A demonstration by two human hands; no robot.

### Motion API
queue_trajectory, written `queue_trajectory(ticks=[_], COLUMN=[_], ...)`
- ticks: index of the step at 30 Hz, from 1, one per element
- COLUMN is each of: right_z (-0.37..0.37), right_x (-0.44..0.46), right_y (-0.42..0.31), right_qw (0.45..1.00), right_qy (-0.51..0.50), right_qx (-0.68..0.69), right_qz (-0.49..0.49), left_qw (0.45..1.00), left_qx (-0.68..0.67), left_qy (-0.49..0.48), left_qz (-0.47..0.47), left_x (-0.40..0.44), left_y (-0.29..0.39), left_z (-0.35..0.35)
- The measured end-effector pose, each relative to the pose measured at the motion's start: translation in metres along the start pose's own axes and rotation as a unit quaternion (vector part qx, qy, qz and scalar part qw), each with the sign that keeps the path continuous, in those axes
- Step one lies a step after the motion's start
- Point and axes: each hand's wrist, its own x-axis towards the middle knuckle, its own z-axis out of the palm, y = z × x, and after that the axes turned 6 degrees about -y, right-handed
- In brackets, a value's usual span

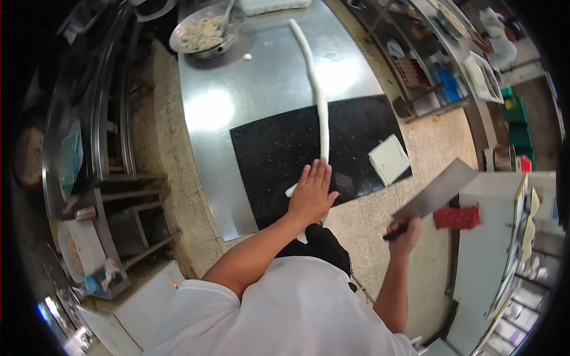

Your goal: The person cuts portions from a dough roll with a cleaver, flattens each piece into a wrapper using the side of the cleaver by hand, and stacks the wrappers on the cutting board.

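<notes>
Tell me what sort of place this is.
Probably a commercial kitchen: a steel worktable carries a long, white, dough-like rope, and the right hand holds a cleaver.

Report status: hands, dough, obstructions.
Left hand flat at dough rope's near end. Right hand gripping cleaver. Rope spans black slab, steel table. White square item alongside, apart.

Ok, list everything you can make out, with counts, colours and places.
Table: 1, silver, centre
Board: 1, black, table's near end
Dough strip: 1, white, lengthwise over table and board
Bowl: 1, silver, far left, holding pale mixture
Small lump: 1, white, near bowl
Flat square: 1, whitish, board's right
Red cloth: 1, red, right
Shelving: several, both sides, contents mostly unclear
Cleaver: 1, grey, right hand
Left hand: 1, bare, at strip's near end
Right hand: 1, bare, gripping cleaver
</notes>
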Motion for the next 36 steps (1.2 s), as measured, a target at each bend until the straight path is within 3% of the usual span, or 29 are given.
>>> queue_trajectory(ticks=[2, 3, 4, 5, 6, 9, 13, 14, 15, 16, 17, 19, 23, 25, 29, 32, 33, 35, 36], right_z=[-0.004, 0.011, 0.008, 0.012, 0.016, 0.017, 0.006, 0.003, 0.003, 0.002, 0.003, -0.001, 0.008, 0.030, 0.091, 0.139, 0.157, 0.188, 0.201], right_x=[0.022, 0.030, 0.043, 0.049, 0.053, 0.052, 0.031, 0.030, 0.034, 0.033, 0.037, 0.038, 0.001, -0.035, -0.103, -0.124, -0.124, -0.120, -0.117], right_y=[0.036, 0.044, 0.065, 0.067, 0.067, 0.054, 0.037, 0.041, 0.047, 0.052, 0.056, 0.068, 0.065, 0.065, 0.068, 0.068, 0.065, 0.056, 0.051], right_qw=[0.999, 0.996, 0.995, 0.970, 0.941, 0.957, 0.988, 0.993, 0.993, 0.992, 0.985, 0.950, 0.966, 0.972, 0.977, 0.966, 0.964, 0.918, 0.915], right_qy=[0.033, 0.071, 0.042, 0.053, 0.087, 0.065, 0.045, 0.045, 0.054, 0.054, 0.061, 0.071, 0.067, 0.067, 0.033, -0.014, -0.010, -0.071, -0.068], right_qx=[0.028, 0.005, 0.000, 0.005, -0.006, 0.010, 0.068, 0.082, 0.091, 0.091, 0.079, 0.050, 0.024, -0.009, -0.071, -0.164, -0.169, -0.347, -0.353], right_qz=[0.002, 0.048, 0.089, 0.238, 0.327, 0.282, 0.131, 0.079, 0.057, 0.062, 0.139, 0.299, 0.250, 0.225, 0.196, 0.201, 0.203, 0.180, 0.184], left_qw=[1.000, 0.999, 0.998, 0.993, 0.980, 0.971, 0.989, 0.990, 0.994, 0.989, 0.989, 0.999, 1.000, 0.993, 0.978, 0.969, 0.961, 0.956, 0.952], left_qx=[0.018, 0.033, 0.053, 0.091, 0.127, 0.150, 0.095, 0.110, 0.102, 0.090, 0.091, 0.000, -0.005, -0.095, -0.156, -0.232, -0.256, -0.274, -0.283], left_qy=[0.002, -0.013, -0.020, -0.035, -0.055, 0.015, -0.005, -0.048, 0.025, 0.100, 0.102, -0.023, 0.011, 0.062, 0.138, 0.072, 0.091, 0.093, 0.098], left_qz=[0.007, 0.006, 0.002, -0.069, -0.143, -0.183, -0.111, -0.072, -0.005, 0.062, 0.061, -0.023, -0.010, 0.040, 0.012, -0.045, -0.044, -0.052, -0.060], left_x=[-0.005, -0.002, 0.009, 0.027, 0.037, 0.040, -0.020, -0.033, -0.047, -0.056, -0.055, -0.043, -0.030, -0.030, -0.063, -0.078, -0.076, -0.069, -0.067], left_y=[-0.006, -0.019, -0.034, -0.051, -0.067, -0.128, -0.056, -0.024, -0.022, -0.021, -0.030, -0.057, -0.155, -0.181, -0.205, -0.216, -0.208, -0.211, -0.212], left_z=[0.004, -0.004, -0.021, -0.047, -0.068, -0.064, -0.024, -0.040, -0.023, -0.018, -0.017, -0.043, -0.073, -0.093, -0.083, -0.067, -0.073, -0.069, -0.068])
